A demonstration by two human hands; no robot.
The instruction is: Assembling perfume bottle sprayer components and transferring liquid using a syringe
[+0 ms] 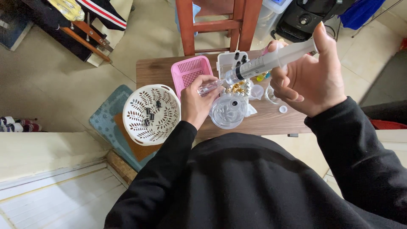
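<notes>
My right hand [311,78] grips a large clear syringe [267,62] with a black plunger tip, thumb up on the plunger end. The syringe's nozzle points down-left into a small clear vial [208,87] that my left hand [196,101] pinches by its fingertips. Both hands hover above a small wooden table [271,118]. Just below the vial sits a round clear container [229,111] with a small black piece in it.
A white leaf-pattern basket [151,113] with a few small black caps hangs off the table's left end. A pink mesh basket [190,73], a clear tray [231,62] with black caps, gold-coloured bits [237,88] and a white cap [282,109] lie on the table. A red chair [216,25] stands behind.
</notes>
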